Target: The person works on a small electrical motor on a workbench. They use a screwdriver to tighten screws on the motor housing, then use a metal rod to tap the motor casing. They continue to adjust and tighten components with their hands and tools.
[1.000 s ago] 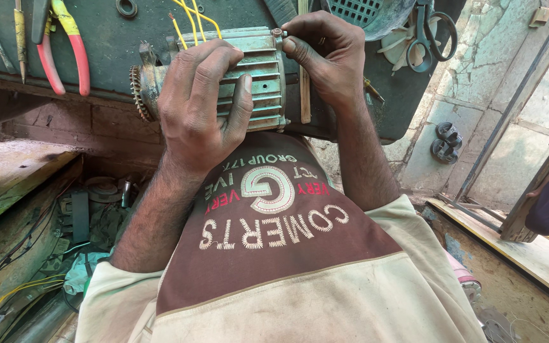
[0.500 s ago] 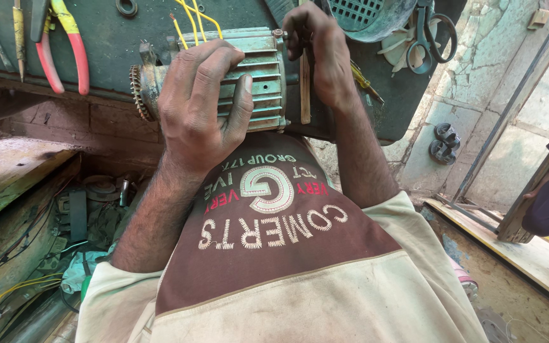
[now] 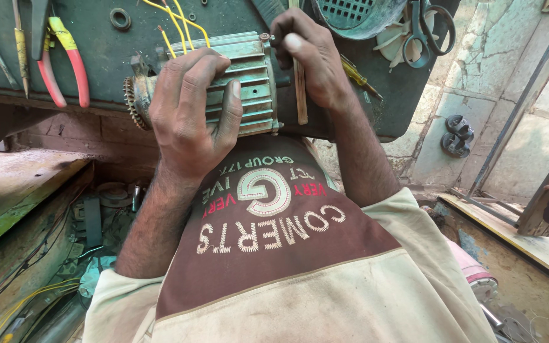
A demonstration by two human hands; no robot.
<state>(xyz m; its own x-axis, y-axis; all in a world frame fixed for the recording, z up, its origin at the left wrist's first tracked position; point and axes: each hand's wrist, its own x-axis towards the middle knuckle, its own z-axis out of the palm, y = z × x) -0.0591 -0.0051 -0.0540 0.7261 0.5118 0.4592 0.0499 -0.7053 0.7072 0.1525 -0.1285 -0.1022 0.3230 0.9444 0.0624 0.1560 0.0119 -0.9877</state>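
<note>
Right hand (image 3: 309,60) has dropped; its grip holds a stick (image 3: 300,92); left hand (image 3: 189,108) clasps motor (image 3: 249,82).

One view only, so no overlap w/ another cam. The scene is seen from a head-worn cam, aimed steeply down and fwd along the wearer's own chest and forearms. Both hands are framed close, upper centre: left hand (image 3: 189,111) and right hand (image 3: 309,60), on a ribbed green motor (image 3: 249,79) at the edge of the dark green counter (image 3: 7,70). The floor is seen far below, at both sides.
</note>
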